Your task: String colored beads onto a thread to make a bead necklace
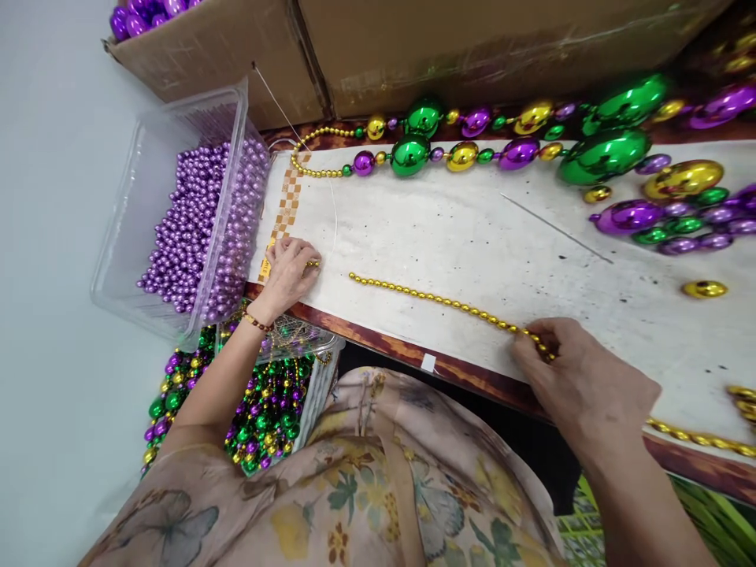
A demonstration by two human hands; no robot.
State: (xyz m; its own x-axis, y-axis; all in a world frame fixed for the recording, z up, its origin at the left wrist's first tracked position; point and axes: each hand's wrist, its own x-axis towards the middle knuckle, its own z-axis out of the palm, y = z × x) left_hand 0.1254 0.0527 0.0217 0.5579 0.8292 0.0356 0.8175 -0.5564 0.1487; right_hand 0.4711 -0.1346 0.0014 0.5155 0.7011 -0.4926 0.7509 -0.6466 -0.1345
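A strand of small gold beads (440,300) stretches over the white table covering. Its right end is pinched between the thumb and fingers of my right hand (582,382), and its left end lies free on the table. Farther left, my left hand (289,272) is closed with a short bit of gold beads (312,263) showing at its fingertips. A thin white thread (335,209) curves down close to that hand. Beyond lies a necklace of small gold beads (322,172) and large green (412,155), purple and gold beads. A long needle (555,227) rests at mid-table.
A clear plastic tub (115,228) of purple beads stands at the left end. Cardboard boxes (502,47) line the back. Below left, finished-looking bead strings (253,425) fill a container. More gold beads (702,435) lie along the right front edge.
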